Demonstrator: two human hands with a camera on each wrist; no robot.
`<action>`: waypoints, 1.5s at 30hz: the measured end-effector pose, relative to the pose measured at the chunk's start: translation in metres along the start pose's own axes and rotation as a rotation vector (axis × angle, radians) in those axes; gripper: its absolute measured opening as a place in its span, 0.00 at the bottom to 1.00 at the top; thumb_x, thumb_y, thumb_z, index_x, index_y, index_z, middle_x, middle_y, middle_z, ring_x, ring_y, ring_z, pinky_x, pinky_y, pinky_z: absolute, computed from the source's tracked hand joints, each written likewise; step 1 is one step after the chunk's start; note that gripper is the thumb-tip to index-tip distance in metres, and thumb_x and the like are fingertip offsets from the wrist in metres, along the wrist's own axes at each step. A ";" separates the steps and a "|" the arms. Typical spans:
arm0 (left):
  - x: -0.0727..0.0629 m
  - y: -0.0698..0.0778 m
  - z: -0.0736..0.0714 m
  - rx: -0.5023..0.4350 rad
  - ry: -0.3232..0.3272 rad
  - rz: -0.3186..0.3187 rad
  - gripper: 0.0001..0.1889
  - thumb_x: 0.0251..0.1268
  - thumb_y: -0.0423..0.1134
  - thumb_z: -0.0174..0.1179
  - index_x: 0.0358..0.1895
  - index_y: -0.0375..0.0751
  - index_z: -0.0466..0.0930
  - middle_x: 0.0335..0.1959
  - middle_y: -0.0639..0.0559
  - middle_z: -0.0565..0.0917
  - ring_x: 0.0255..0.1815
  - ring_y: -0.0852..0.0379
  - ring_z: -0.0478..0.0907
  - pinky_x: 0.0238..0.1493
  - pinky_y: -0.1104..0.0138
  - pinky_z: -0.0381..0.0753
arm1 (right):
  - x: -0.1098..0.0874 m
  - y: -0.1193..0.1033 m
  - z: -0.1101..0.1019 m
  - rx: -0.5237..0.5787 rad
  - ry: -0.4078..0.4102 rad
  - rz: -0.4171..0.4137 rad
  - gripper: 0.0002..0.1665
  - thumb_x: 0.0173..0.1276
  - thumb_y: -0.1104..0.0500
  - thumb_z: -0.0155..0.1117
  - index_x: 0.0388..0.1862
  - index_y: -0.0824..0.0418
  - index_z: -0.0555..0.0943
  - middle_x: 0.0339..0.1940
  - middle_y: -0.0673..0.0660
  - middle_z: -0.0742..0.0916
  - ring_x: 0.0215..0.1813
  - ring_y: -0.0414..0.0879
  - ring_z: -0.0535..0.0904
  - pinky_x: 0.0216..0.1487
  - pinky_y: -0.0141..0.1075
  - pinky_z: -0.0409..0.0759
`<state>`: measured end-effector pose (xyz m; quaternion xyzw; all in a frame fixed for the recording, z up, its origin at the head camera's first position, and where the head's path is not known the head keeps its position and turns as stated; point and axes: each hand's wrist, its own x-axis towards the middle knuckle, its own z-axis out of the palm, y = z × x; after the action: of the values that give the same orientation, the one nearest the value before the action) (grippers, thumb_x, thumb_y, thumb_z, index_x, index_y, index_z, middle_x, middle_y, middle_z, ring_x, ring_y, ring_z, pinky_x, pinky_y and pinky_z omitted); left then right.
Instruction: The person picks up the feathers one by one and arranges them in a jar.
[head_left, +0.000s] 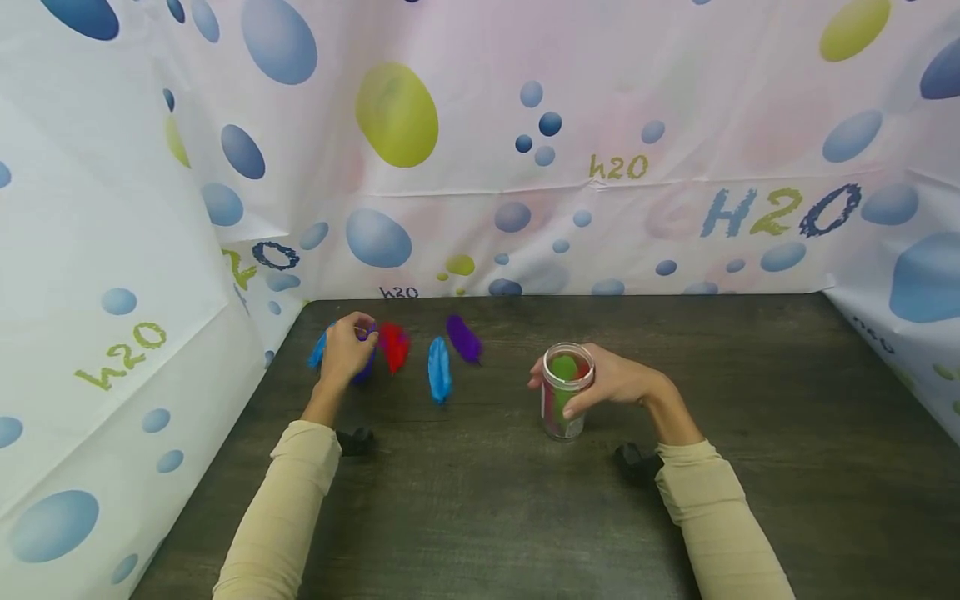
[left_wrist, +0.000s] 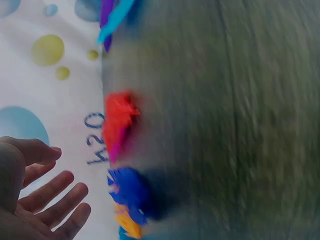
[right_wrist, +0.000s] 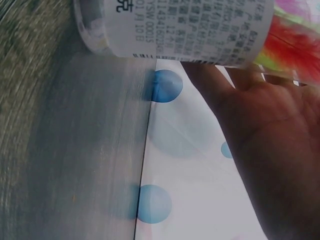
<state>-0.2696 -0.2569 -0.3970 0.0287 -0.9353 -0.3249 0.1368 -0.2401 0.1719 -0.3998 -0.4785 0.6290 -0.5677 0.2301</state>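
My right hand (head_left: 618,379) grips a clear jar (head_left: 561,423) around its upper part. The jar stands upright without a lid, and green and red feathers (right_wrist: 295,47) show inside it. A printed label (right_wrist: 190,30) faces the right wrist camera. My left hand (head_left: 345,346) hovers over the feathers at the far left, with loosely bent fingers and nothing seen between them in the left wrist view. Closest to it are a dark blue feather (left_wrist: 131,192), an orange feather (left_wrist: 129,222) and a red feather (head_left: 393,346). Part of a bright blue feather (head_left: 317,352) shows behind the left hand.
A light blue feather (head_left: 439,371) and a purple feather (head_left: 464,338) lie between the left hand and the jar. The dark wooden table (head_left: 480,500) meets a white curtain (head_left: 465,242) with printed bubbles at its back and sides.
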 end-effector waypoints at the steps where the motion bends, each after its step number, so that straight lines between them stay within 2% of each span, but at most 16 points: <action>1: 0.000 -0.003 -0.001 0.007 0.002 -0.009 0.15 0.72 0.30 0.60 0.57 0.25 0.80 0.55 0.27 0.82 0.58 0.31 0.79 0.61 0.42 0.80 | 0.000 0.000 0.000 0.003 0.002 0.005 0.33 0.62 0.70 0.76 0.65 0.73 0.74 0.60 0.79 0.81 0.63 0.52 0.82 0.60 0.42 0.83; 8: 0.003 -0.017 -0.004 0.041 -0.034 -0.077 0.21 0.72 0.31 0.60 0.63 0.24 0.75 0.64 0.25 0.74 0.67 0.28 0.69 0.69 0.39 0.71 | 0.000 -0.001 0.000 -0.005 0.002 0.007 0.33 0.63 0.69 0.76 0.65 0.74 0.74 0.60 0.79 0.80 0.63 0.50 0.82 0.61 0.41 0.83; 16: 0.006 -0.028 -0.008 0.109 -0.101 -0.084 0.23 0.72 0.33 0.59 0.64 0.21 0.72 0.65 0.21 0.71 0.69 0.25 0.67 0.72 0.39 0.67 | 0.000 -0.001 0.000 -0.007 0.006 0.011 0.34 0.62 0.69 0.77 0.65 0.73 0.74 0.60 0.78 0.81 0.63 0.51 0.82 0.61 0.42 0.83; 21: 0.011 -0.031 -0.011 0.169 -0.157 -0.096 0.23 0.76 0.37 0.56 0.64 0.22 0.71 0.66 0.21 0.70 0.69 0.23 0.66 0.70 0.37 0.67 | 0.000 -0.002 0.000 -0.017 0.006 0.004 0.34 0.62 0.68 0.77 0.65 0.73 0.75 0.60 0.66 0.85 0.63 0.53 0.82 0.60 0.42 0.83; 25: 0.015 -0.034 -0.013 0.207 -0.213 -0.130 0.23 0.79 0.41 0.50 0.64 0.24 0.71 0.67 0.22 0.71 0.70 0.23 0.63 0.68 0.32 0.64 | 0.000 -0.002 0.001 -0.020 0.006 -0.001 0.34 0.62 0.69 0.77 0.65 0.73 0.75 0.60 0.58 0.87 0.63 0.54 0.82 0.60 0.41 0.83; 32: 0.017 -0.038 -0.011 0.252 -0.284 -0.169 0.27 0.82 0.44 0.46 0.66 0.21 0.69 0.67 0.22 0.72 0.71 0.22 0.62 0.69 0.31 0.61 | 0.000 0.000 0.001 -0.010 0.004 -0.003 0.33 0.62 0.69 0.77 0.65 0.74 0.74 0.60 0.54 0.87 0.62 0.51 0.83 0.60 0.42 0.84; 36: 0.018 -0.038 -0.011 0.266 -0.292 -0.162 0.27 0.82 0.45 0.47 0.66 0.20 0.71 0.67 0.23 0.73 0.71 0.22 0.63 0.69 0.31 0.61 | 0.000 -0.001 0.001 -0.014 0.006 0.000 0.33 0.62 0.68 0.77 0.65 0.73 0.75 0.60 0.54 0.87 0.62 0.50 0.83 0.60 0.41 0.83; 42: 0.018 -0.037 -0.013 0.266 -0.276 -0.130 0.24 0.81 0.43 0.50 0.56 0.19 0.78 0.57 0.23 0.79 0.63 0.24 0.71 0.64 0.36 0.71 | 0.000 -0.001 0.000 -0.009 0.004 -0.001 0.33 0.62 0.70 0.76 0.65 0.74 0.75 0.60 0.53 0.87 0.63 0.49 0.82 0.61 0.42 0.83; 45: 0.016 -0.038 -0.013 0.229 -0.244 -0.105 0.23 0.79 0.41 0.53 0.55 0.17 0.79 0.56 0.23 0.81 0.61 0.24 0.73 0.64 0.39 0.73 | 0.000 0.000 0.000 -0.002 0.001 0.001 0.33 0.62 0.71 0.76 0.65 0.74 0.74 0.60 0.60 0.86 0.63 0.49 0.82 0.61 0.42 0.83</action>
<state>-0.2825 -0.2965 -0.4069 0.0532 -0.9731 -0.2243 0.0012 -0.2403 0.1718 -0.4000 -0.4782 0.6301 -0.5670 0.2298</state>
